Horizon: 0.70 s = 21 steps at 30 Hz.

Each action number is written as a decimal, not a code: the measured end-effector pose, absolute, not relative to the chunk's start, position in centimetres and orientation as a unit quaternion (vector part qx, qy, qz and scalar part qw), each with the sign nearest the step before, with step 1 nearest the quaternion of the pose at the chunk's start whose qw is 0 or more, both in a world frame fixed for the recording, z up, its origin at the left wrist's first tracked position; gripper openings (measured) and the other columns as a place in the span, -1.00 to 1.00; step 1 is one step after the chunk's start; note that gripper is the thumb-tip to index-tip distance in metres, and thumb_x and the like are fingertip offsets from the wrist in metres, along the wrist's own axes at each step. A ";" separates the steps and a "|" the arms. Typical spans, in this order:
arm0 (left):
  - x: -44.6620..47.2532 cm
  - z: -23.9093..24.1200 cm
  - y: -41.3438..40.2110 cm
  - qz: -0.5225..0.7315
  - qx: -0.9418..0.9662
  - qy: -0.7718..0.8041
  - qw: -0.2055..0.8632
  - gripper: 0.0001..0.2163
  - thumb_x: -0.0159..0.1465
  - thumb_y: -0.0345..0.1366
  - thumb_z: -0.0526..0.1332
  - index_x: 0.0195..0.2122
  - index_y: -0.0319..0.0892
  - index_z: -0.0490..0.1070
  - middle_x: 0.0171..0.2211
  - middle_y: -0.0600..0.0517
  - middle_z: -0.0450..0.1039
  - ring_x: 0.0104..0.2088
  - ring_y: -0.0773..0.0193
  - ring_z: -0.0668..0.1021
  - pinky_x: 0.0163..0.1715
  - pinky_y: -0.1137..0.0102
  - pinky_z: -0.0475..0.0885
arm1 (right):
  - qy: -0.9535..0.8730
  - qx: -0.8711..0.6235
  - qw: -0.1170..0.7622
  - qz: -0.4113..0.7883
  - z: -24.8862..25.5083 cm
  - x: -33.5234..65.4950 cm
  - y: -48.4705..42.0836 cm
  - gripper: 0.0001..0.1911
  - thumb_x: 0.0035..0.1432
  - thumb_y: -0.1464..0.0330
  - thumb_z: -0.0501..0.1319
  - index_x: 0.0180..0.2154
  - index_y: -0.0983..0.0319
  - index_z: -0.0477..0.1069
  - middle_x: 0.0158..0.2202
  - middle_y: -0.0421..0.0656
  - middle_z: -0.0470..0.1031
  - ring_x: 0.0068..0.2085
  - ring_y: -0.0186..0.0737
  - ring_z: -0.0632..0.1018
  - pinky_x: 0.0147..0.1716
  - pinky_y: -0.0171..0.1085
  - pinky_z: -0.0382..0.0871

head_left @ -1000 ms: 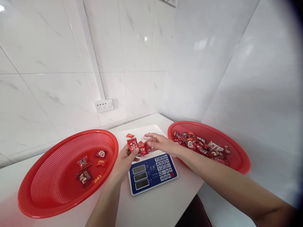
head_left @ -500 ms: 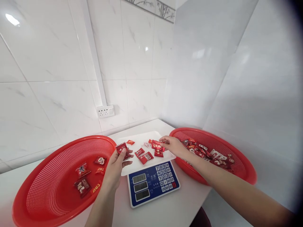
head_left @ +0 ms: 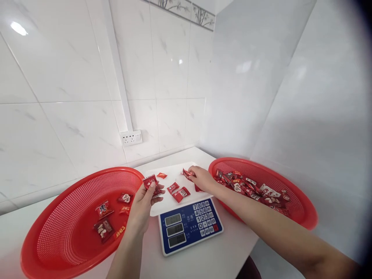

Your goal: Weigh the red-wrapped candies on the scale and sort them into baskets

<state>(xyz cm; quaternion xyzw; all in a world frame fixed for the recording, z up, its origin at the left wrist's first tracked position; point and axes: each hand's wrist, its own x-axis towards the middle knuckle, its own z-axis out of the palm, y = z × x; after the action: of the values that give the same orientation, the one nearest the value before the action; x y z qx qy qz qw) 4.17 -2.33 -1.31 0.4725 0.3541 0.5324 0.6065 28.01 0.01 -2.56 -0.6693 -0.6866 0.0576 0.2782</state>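
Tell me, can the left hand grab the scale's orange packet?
Probably yes: the little orange packet lies uncovered on the weighing pan near the left hand, though that hand holds a dark red packet.

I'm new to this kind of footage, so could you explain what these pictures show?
No robot here: a person's left hand and right hand are at work, seen by a camera worn on the head, looking forward and down. On a white table sits a digital scale with a white tray; several red packets lie on it. The left red basket holds a few packets, the right red basket many more. The left hand holds at least one red packet; the right pinches another packet.
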 end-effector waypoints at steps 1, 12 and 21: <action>4.1 -1.2 -2.4 0.538 0.468 0.354 0.605 -0.67 0.06 -0.06 0.24 -0.28 -0.21 0.39 -0.35 -0.02 0.47 -0.34 0.25 0.51 -0.40 0.38 0.43 | -0.690 -0.666 0.279 0.053 -2.3 27.9 0.5 -0.81 0.07 0.49 0.13 -0.23 0.22 0.38 -0.32 -0.16 0.41 -0.34 -0.26 0.43 -0.36 -0.34 0.20; 2.8 0.6 -3.3 0.582 0.445 0.347 0.586 -0.71 0.07 -0.06 0.24 -0.33 -0.19 0.39 -0.39 0.02 0.46 -0.34 0.26 0.51 -0.42 0.44 0.41 | -0.746 -0.606 0.271 0.057 -3.2 22.0 7.9 -0.76 0.13 0.57 0.05 -0.27 0.25 0.44 -0.22 -0.11 0.39 -0.25 -0.25 0.44 -0.27 -0.30 0.26; 2.4 1.0 -3.3 0.584 0.452 0.342 0.581 -0.73 0.09 -0.08 0.23 -0.34 -0.19 0.39 -0.39 0.02 0.46 -0.33 0.26 0.51 -0.40 0.43 0.41 | -0.776 -0.555 0.279 0.105 -3.6 21.5 6.6 -0.73 0.05 0.63 0.08 -0.36 0.24 0.48 -0.29 -0.13 0.42 -0.24 -0.26 0.46 -0.19 -0.30 0.29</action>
<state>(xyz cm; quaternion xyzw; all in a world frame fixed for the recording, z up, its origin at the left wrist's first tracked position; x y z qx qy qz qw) 2.36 -3.28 0.97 0.4519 0.3419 0.5837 0.5815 21.49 6.57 -3.61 -0.5554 -0.7765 0.1053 0.2785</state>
